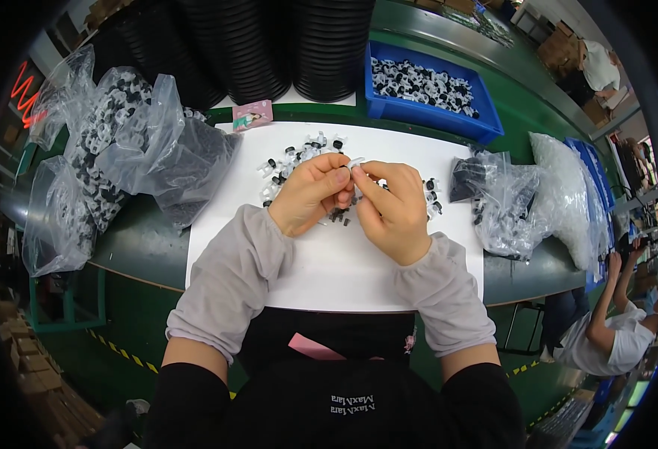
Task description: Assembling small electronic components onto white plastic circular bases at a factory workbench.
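Over a white sheet (321, 277) both my hands meet, fingertips pinched together on a small white plastic part (355, 162). A dark bit shows by the part, mostly hidden by my fingers. My left hand (310, 193) grips it between thumb and forefinger. On the other side, the thumb and forefinger of my right hand (395, 206) close on the same part. Behind and between the hands lies a scattered pile of small white and black plastic parts (303, 153), partly covered by them. Several tiny dark pieces (340, 215) lie just below my fingers.
Clear bags of black-and-white parts (108, 123) and dark pieces (194, 168) crowd the left. A blue bin (433, 120) of parts and stacked black trays (332, 49) stand behind. More bags (512, 202) (564, 191) lie right. A pink packet (252, 115) sits at the sheet's back edge.
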A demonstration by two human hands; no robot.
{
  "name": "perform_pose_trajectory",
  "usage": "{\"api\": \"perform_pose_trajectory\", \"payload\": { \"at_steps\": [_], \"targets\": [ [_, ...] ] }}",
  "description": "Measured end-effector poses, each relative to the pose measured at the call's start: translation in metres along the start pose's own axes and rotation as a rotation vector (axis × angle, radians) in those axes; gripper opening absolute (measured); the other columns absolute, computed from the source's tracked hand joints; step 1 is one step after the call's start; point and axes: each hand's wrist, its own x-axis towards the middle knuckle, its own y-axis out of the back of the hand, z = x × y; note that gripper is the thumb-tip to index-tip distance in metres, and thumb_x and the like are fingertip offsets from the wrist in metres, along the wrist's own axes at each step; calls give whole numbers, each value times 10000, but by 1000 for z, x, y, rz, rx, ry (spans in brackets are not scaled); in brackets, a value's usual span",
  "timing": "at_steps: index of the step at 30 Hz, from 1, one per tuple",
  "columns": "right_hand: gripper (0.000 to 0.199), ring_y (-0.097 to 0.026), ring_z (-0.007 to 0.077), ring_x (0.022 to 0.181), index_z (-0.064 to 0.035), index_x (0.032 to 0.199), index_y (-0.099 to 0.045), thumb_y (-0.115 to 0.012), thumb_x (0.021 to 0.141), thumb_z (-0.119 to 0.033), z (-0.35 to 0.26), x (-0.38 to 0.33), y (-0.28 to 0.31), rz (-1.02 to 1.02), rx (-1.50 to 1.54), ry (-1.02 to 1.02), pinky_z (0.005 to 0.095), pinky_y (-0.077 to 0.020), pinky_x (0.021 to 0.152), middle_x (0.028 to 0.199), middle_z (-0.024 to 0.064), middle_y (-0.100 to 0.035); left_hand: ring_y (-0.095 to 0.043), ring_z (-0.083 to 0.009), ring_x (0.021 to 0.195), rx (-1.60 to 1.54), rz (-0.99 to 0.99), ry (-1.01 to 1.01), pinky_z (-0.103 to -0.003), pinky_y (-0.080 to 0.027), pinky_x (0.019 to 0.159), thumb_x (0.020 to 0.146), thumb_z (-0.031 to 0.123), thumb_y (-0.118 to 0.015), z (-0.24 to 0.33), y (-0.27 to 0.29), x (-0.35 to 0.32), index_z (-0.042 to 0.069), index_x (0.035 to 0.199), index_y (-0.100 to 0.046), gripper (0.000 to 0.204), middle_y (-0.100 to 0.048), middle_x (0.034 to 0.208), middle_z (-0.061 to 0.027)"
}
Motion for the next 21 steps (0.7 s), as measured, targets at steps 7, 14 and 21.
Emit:
{"api": "perform_pose_trajectory", "payload": {
  "at_steps": [7,14,21],
  "targets": [
    [279,-583,252,743,-31,963,-684,-590,711,42,11,2,11,1,408,-396,307,-457,646,919,109,-638,-459,-85,697,47,-36,42,-237,-414,630,958,236,-549,6,-8,-1,63,1031,-515,191,-443,767,29],
    [53,-583,232,728,-82,691,-706,-709,694,-135,18,-18,14,-622,-33,-359,366,-418,628,721,35,-610,-415,-93,700,70,-14,-4,-239,-368,626,957,339,-535,5,-2,3,67,1095,-487,308,-402,796,26],
    [45,-563,233,784,-89,687,-681,-672,718,-121,5,-28,0,-617,-254,-246,381,-384,688,766,30,-607,-437,-89,713,53,-9,-37,-233,-386,637,966,318,-525,6,0,2,76,1040,-482,257,-425,807,26]
  ]
}}
